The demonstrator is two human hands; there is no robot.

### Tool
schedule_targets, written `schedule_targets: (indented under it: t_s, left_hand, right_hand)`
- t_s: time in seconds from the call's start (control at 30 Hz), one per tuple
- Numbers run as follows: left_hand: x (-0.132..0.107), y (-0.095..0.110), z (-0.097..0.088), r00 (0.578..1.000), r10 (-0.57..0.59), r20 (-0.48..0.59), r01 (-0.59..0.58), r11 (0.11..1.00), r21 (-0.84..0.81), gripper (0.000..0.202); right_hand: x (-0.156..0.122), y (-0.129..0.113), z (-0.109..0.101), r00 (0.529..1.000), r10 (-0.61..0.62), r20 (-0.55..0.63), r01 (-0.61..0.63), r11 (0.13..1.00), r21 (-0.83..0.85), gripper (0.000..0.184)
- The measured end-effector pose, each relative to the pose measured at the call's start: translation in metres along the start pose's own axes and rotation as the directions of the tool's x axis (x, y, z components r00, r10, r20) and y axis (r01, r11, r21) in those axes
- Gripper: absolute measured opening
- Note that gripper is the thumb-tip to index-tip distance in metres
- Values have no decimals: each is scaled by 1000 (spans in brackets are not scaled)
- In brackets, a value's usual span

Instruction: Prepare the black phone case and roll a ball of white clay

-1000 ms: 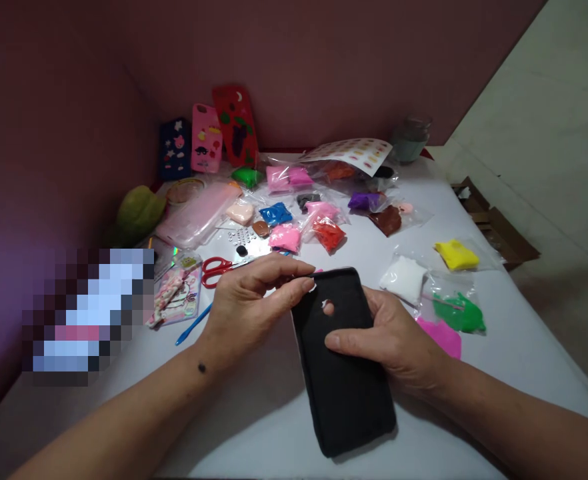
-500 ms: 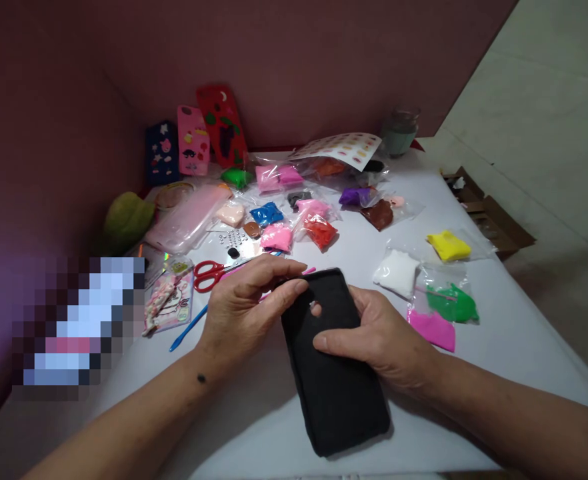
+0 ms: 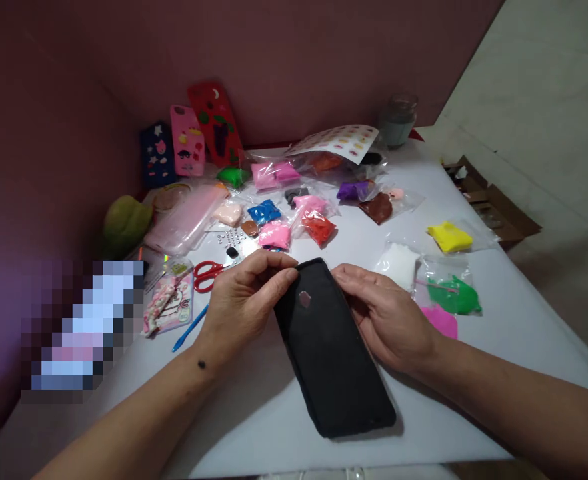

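Observation:
A black phone case (image 3: 331, 353) lies on the white table (image 3: 254, 413), tilted with its top end toward the far left. My left hand (image 3: 241, 303) pinches the case's top left corner with fingers curled. Along the case's right edge rests my right hand (image 3: 387, 317), its fingers touching the top right side; a finger shows pink through the camera cutout. Both hands hold the case near its top end.
Small bags of coloured clay (image 3: 274, 233) lie scattered behind the case, with yellow (image 3: 449, 237), white (image 3: 399, 263), green (image 3: 454, 297) and pink (image 3: 441, 321) ones at right. Red scissors (image 3: 209, 272) and a blue tool (image 3: 189, 330) lie left. Decorated phone cases (image 3: 189, 140) lean on the wall. A cardboard box (image 3: 494, 207) sits off the table.
My right hand slid off the top of the case to its right edge. The case turned slightly, its top end swinging left. My left hand stays on the top corner.

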State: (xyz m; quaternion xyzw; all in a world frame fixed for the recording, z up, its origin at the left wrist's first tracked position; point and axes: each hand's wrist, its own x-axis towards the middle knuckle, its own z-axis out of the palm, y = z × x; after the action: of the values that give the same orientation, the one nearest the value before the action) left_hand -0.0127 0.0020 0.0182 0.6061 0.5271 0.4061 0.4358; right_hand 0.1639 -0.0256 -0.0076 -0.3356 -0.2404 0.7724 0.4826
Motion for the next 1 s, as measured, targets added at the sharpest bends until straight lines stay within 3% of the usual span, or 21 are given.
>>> schedule_targets:
  t_s: [0.1,0.63,0.87,1.0]
  left_hand:
    - [-1,-1,1,998,-38,41,39,999,-31,7]
    - [-1,-3,2,986,-83,148,101,988,-116,10]
    - [3,-15,3,955,-194,223,265,897,-354,17]
    - [6,-17,3,962,-217,163,268,853,-448,13]
  right_hand:
    - [0,1,-1,999,47,-2,-46,999,19,20]
    - [-2,5,-6,997,21,76,-20,1000,-11,22]
    - [2,5,-4,999,0,35,-1,999,45,24]
    - [3,5,-5,999,10,46,-12,999,31,25]
